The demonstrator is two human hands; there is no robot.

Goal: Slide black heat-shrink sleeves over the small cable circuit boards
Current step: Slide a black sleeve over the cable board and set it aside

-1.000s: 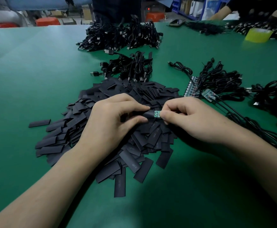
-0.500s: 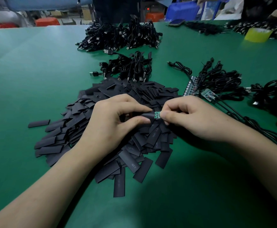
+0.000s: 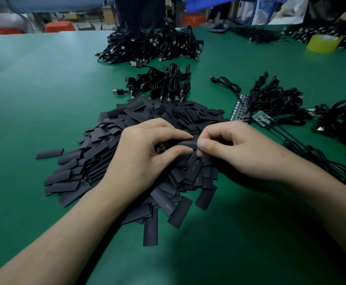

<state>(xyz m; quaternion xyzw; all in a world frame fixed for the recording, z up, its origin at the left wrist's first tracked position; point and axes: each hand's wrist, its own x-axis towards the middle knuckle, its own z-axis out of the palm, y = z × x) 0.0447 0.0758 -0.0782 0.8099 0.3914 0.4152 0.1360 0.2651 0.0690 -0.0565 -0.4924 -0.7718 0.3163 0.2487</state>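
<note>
Head camera looks down on a green counter (image 3: 13,99). Far left, a stray sleeve (image 3: 49,154) lies flat, just clear of the pile of black sleeves (image 3: 81,177) that spreads across the middle. Behind the pile sit two heaps of black USB cables (image 3: 153,46), the nearer one touching its far edge. Over the pile the left hand (image 3: 145,159) grips one sleeve (image 3: 185,144) between curled thumb and forefinger. The right hand (image 3: 240,153) meets it at the sleeve's right end, thumb and forefinger pinched against that end. Fingers and sleeve hide whatever is inside, so I cannot tell whether a board is in it. Right of the hands, bare green circuit boards (image 3: 260,118) lie on the counter, joined to coiled black cables (image 3: 281,99). A yellow tape roll (image 3: 323,43) stands far back right.
</note>
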